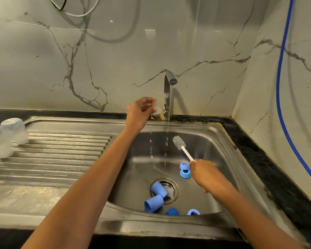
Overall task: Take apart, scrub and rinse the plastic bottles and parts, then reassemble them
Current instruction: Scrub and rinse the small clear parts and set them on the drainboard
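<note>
My left hand [141, 109] holds a small clear plastic part [155, 108] up beside the tap [168, 94], and water drips from it. My right hand [205, 174] grips the white handle of a bottle brush [180, 143], whose grey bristle head points up and left over the basin. Water runs from the tap in a thin stream. In the basin lie two blue caps [155, 198] by the drain and blue rings [185, 170], [193, 212], plus a dark blue part [172, 212]. Two clear bottles [14, 130] stand upside down on the draining board.
The steel sink basin [210, 141] sits right of a ribbed draining board [61, 151]. A black counter edge [258, 150] runs along the back and right. A marble wall stands behind, with a blue hose [281, 87] hanging at the right.
</note>
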